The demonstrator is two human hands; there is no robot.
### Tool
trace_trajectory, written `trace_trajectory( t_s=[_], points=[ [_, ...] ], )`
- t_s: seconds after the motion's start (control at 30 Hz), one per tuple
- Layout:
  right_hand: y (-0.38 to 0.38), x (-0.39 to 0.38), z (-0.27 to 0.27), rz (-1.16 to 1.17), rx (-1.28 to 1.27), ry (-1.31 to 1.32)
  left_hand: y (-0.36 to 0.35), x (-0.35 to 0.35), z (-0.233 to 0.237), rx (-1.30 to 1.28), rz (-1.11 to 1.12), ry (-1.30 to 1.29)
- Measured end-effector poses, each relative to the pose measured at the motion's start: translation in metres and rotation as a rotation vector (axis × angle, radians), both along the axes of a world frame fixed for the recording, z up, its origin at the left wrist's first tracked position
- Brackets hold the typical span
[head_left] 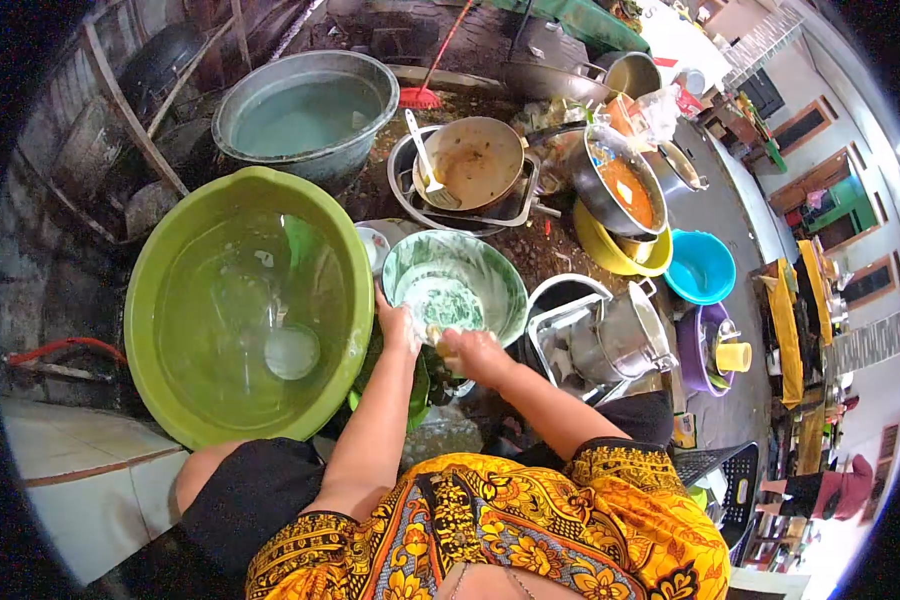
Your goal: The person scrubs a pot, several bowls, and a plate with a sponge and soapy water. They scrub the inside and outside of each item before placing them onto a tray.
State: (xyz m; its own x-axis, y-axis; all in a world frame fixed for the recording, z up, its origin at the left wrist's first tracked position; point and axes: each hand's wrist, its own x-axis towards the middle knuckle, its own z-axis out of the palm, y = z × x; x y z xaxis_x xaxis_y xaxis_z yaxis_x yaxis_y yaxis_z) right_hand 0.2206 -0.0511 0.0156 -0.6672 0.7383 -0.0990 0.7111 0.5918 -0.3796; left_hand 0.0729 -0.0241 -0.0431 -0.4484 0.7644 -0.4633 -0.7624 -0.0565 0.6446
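Note:
A green-and-white bowl (505, 290) is tilted toward me, with white suds smeared over its inside. My left hand (398, 325) grips its rim at the near left. My right hand (475, 357) is closed at the bowl's near edge, around a small yellowish scrubbing pad (433, 334) that is partly hidden and blurred. Left of the bowl stands a large olive-green tub (145, 320) of water, with a round translucent dish (292, 352) in it. Metal pots (625, 340) and a rack are close to my right hand.
A grey tub (230, 125) of water stands behind the green one. Ahead are a pan (485, 160) with a white spatula (420, 150) and a pot of orange-brown liquid (630, 195). Blue (700, 265) and purple (692, 345) basins sit right. A person (835, 490) is far right.

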Motion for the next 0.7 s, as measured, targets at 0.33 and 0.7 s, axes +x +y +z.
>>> trace_trajectory(
  t_s=[0.33,0.7],
  points=[
    [0.066,0.017,0.105,0.005,0.257,0.090,-0.004,-0.005,0.060,0.305,-0.288,1.555],
    [0.022,-0.002,0.063,-0.328,0.570,0.369,-0.006,0.007,0.075,-0.118,-0.178,1.417]
  ],
)
